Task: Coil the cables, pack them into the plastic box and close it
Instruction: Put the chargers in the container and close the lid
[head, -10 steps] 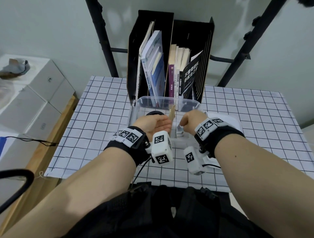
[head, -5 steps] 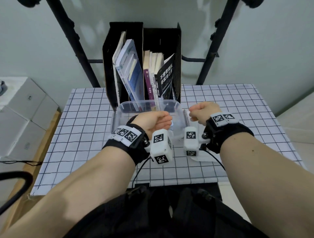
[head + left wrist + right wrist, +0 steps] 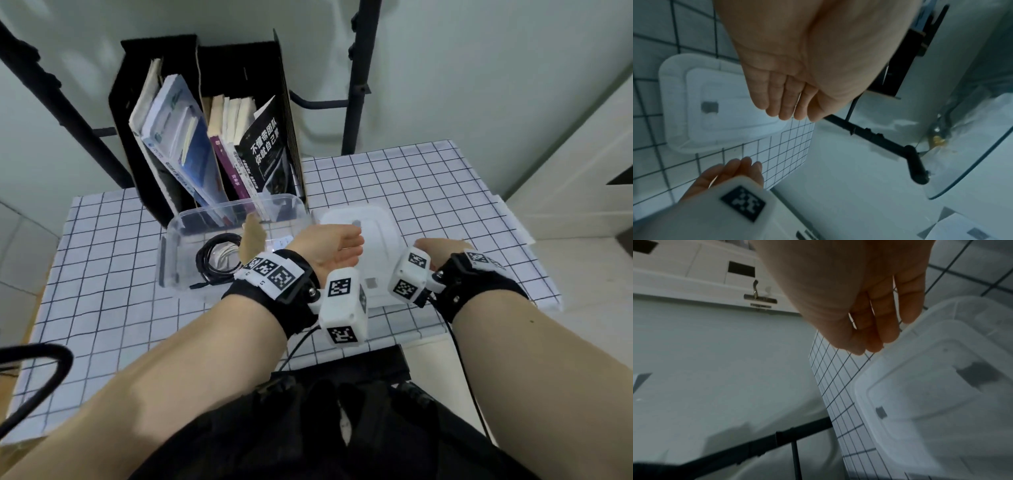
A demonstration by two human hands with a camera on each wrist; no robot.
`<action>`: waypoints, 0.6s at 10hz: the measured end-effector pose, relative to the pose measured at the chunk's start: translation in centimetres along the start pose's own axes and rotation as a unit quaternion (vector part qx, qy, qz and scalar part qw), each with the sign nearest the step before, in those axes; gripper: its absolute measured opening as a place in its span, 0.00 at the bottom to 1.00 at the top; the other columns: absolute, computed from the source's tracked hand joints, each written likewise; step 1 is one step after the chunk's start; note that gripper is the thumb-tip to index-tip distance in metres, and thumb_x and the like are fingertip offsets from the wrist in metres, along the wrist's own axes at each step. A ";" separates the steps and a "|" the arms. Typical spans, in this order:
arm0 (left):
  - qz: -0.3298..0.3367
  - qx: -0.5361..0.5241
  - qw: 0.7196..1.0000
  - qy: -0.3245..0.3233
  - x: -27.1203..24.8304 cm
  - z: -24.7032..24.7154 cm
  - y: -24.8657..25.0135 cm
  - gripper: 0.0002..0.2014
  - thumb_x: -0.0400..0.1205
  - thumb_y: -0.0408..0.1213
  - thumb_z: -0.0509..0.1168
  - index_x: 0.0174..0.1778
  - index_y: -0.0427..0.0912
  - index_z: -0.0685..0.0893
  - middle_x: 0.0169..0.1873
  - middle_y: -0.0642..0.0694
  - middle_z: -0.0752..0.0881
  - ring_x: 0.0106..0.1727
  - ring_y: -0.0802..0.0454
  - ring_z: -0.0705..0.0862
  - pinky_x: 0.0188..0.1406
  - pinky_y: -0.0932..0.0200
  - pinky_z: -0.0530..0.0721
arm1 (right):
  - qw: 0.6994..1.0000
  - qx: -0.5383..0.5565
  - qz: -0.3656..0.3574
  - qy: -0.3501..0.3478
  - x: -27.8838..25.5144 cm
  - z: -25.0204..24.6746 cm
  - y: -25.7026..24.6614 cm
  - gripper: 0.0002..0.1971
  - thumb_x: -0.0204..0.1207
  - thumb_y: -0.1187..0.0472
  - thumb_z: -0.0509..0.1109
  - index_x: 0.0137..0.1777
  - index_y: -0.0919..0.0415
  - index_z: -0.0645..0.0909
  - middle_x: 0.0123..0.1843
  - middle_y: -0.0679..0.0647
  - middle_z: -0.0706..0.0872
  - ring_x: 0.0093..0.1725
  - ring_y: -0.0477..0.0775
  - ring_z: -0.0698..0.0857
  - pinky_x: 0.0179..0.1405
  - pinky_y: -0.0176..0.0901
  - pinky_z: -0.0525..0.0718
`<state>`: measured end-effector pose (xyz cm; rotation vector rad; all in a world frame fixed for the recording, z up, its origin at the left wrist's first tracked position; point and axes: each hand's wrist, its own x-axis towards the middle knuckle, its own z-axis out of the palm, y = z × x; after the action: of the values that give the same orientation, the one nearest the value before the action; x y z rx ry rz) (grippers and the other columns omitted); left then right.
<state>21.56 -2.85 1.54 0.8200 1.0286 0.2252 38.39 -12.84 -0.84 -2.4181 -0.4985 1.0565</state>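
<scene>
The clear plastic box (image 3: pixel 233 205) stands open on the checked table, and a coiled black cable (image 3: pixel 209 263) lies inside it. Its white lid (image 3: pixel 375 240) lies flat just right of the box, also seen in the wrist views (image 3: pixel 694 97) (image 3: pixel 931 394). My left hand (image 3: pixel 332 246) hovers palm up over the lid's left edge with straight fingers (image 3: pixel 787 104), holding nothing. My right hand (image 3: pixel 442 248) hangs by the lid's right edge. Its fingers (image 3: pixel 875 324) are loosely bent and empty, and a wrist camera hides most of it in the head view.
A black file holder (image 3: pixel 154 102) full of books stands right behind the box. Black frame poles (image 3: pixel 358 85) rise at the table's back. The checked cloth (image 3: pixel 102 274) ends close to the lid on the right, with floor and white cabinets beyond. A tan strip (image 3: pixel 254 236) stands in the box.
Both hands have moved right, from over the box to the lid. The left palm has turned up and its fingers have straightened. The head view has swung right.
</scene>
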 end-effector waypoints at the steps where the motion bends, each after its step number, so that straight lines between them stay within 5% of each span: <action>1: -0.028 0.007 1.000 0.005 0.8 1.4 -1.0 0.05 0.82 0.30 0.64 0.52 0.34 0.81 0.42 0.41 0.82 0.40 0.51 0.81 0.48 0.58 0.81 | 0.999 -0.004 0.034 -0.007 0.9 -0.9 1.1 0.10 0.76 0.58 0.66 0.56 0.53 0.81 0.48 0.54 0.86 0.42 0.54 0.83 0.24 0.35 0.68; 2: -0.050 0.005 0.999 0.016 1.3 2.1 -1.7 0.06 0.82 0.27 0.62 0.41 0.40 0.75 0.34 0.43 0.73 0.33 0.52 0.71 0.36 0.59 0.73 | 0.998 -0.056 0.002 -0.001 1.1 -1.3 1.8 0.17 0.80 0.60 0.65 0.68 0.57 0.77 0.61 0.61 0.84 0.54 0.58 0.84 0.23 0.31 0.74; 3: -0.077 0.045 0.995 0.047 2.5 2.4 -2.7 0.11 0.82 0.28 0.62 0.35 0.44 0.71 0.34 0.44 0.69 0.33 0.51 0.67 0.37 0.58 0.74 | 0.998 -0.060 0.004 0.004 1.3 -1.4 2.7 0.16 0.80 0.61 0.65 0.67 0.53 0.74 0.49 0.50 0.84 0.42 0.52 0.80 0.36 0.32 0.72; 4: -0.084 0.079 0.989 0.090 3.1 3.1 -3.2 0.06 0.82 0.33 0.64 0.52 0.35 0.80 0.49 0.40 0.75 0.47 0.45 0.74 0.55 0.54 0.78 | 0.999 -0.020 0.029 -0.013 2.0 -1.4 3.1 0.15 0.80 0.61 0.65 0.66 0.55 0.75 0.56 0.56 0.84 0.44 0.52 0.81 0.31 0.32 0.73; 5: -0.078 0.130 0.980 0.131 4.1 2.9 -4.1 0.23 0.82 0.38 0.65 0.71 0.31 0.73 0.43 0.35 0.86 0.35 0.46 0.83 0.60 0.49 0.78 | 0.998 0.007 0.053 -0.012 2.8 -1.2 3.4 0.15 0.78 0.62 0.66 0.64 0.52 0.74 0.58 0.56 0.83 0.45 0.54 0.79 0.39 0.34 0.73; 6: -0.094 0.137 0.976 0.141 4.5 2.7 -4.5 0.24 0.83 0.38 0.64 0.72 0.30 0.71 0.41 0.29 0.86 0.40 0.41 0.87 0.62 0.47 0.77 | 0.997 -0.016 0.069 -0.008 3.1 -1.2 3.4 0.22 0.80 0.62 0.65 0.75 0.54 0.70 0.68 0.57 0.81 0.58 0.58 0.81 0.52 0.38 0.75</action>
<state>25.23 -4.88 -3.88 0.9492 1.4197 0.0361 41.73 -14.44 -3.79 -2.5045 -0.3611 1.1345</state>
